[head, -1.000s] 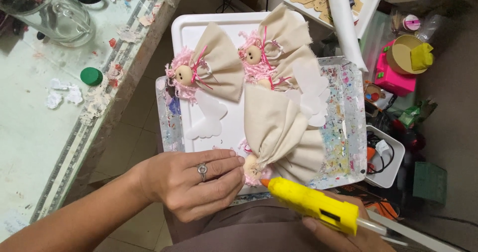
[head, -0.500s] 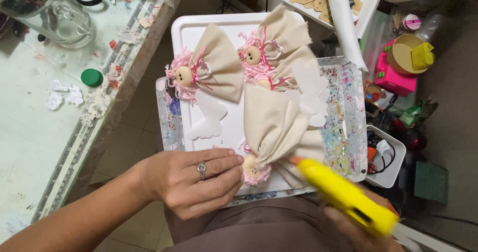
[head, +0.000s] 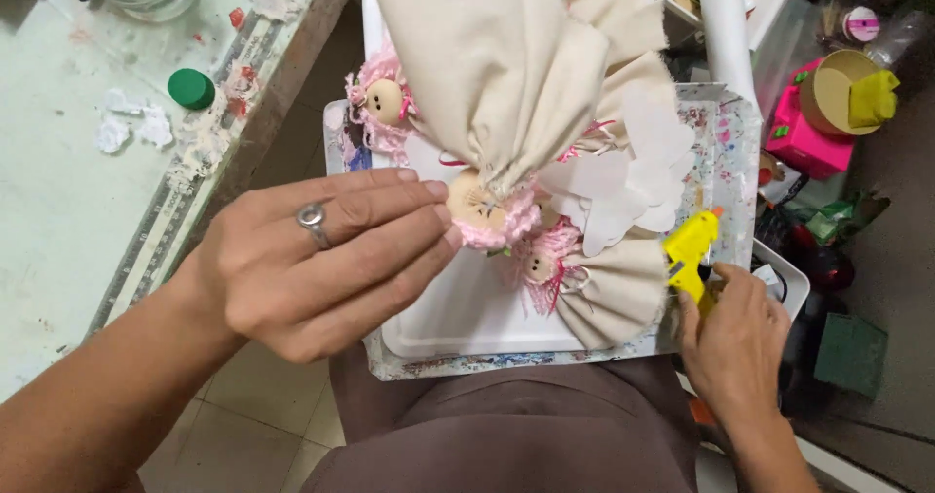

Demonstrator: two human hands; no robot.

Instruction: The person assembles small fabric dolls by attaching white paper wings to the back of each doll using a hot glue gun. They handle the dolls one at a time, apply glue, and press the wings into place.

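Looking down from left to right, we are seeing a green cap (head: 191, 89) lying on the pale worktable (head: 58, 210). Our left hand (head: 312, 259), wearing a ring (head: 313, 216), is pinching the pink-haired head of a cream cloth doll (head: 487, 113), lifting it above the white tray (head: 458, 318). Two more dolls are lying on that tray. Our right hand (head: 735, 342) is closing around a yellow glue gun (head: 690, 249) at the tray's right edge.
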